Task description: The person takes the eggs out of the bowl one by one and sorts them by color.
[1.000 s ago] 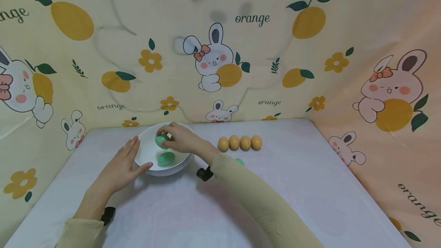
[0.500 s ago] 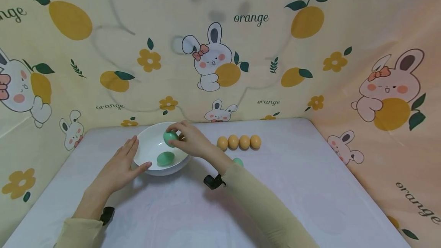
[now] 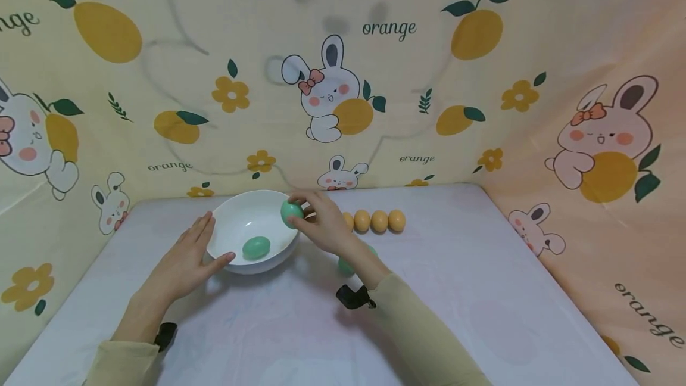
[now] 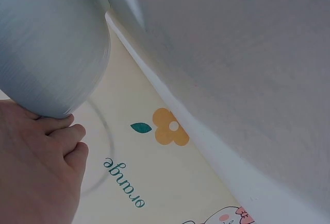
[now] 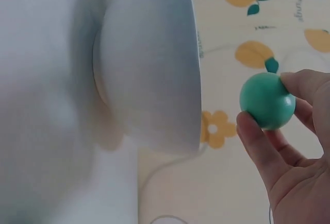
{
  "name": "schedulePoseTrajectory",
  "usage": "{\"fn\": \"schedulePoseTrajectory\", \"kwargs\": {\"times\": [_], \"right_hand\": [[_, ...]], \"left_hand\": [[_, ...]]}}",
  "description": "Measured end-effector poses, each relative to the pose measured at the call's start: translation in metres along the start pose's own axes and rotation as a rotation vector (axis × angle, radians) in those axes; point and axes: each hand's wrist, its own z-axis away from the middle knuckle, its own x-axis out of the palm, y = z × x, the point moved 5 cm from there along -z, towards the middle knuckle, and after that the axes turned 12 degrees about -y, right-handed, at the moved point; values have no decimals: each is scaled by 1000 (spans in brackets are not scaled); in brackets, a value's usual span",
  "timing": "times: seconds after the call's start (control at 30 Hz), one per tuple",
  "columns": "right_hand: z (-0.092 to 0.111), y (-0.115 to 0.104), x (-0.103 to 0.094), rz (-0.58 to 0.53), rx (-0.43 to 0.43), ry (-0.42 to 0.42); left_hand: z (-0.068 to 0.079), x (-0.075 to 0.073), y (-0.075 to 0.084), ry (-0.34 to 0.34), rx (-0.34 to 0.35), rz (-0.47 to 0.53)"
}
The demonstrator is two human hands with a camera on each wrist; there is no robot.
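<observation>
A white bowl [image 3: 250,267] stands on the table with one green egg [image 3: 256,248] lying inside it. My left hand [image 3: 179,267] rests against the bowl's left side, fingers straight along the wall and thumb spread at the front rim. Between the thumb and fingertips of my right hand [image 3: 324,228] is another green egg [image 3: 291,214], held over the bowl's right rim. The right wrist view shows this green egg [image 5: 265,100] above the level of the rim. Green eggs [image 3: 345,266] on the table are partly hidden behind my right wrist.
Several tan eggs [image 3: 379,221] stand in a row on the table [image 3: 455,290] right of the bowl, the leftmost partly covered by my right hand. Behind the table hangs a patterned cloth [image 3: 343,94] with rabbits and oranges.
My right hand has moved right with the green egg, from over the bowl's middle to its right rim. More green shows behind the wrist. The left hand stays in place.
</observation>
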Motion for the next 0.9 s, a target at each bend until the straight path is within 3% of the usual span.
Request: {"fn": "schedulePoseTrajectory", "kwargs": {"times": [0.3, 0.9], "right_hand": [[24, 14, -24, 12, 26, 61], [75, 51, -74, 83, 178, 112]], "left_hand": [[1, 0, -2, 7, 15, -2], [1, 0, -1, 1, 13, 2]]}}
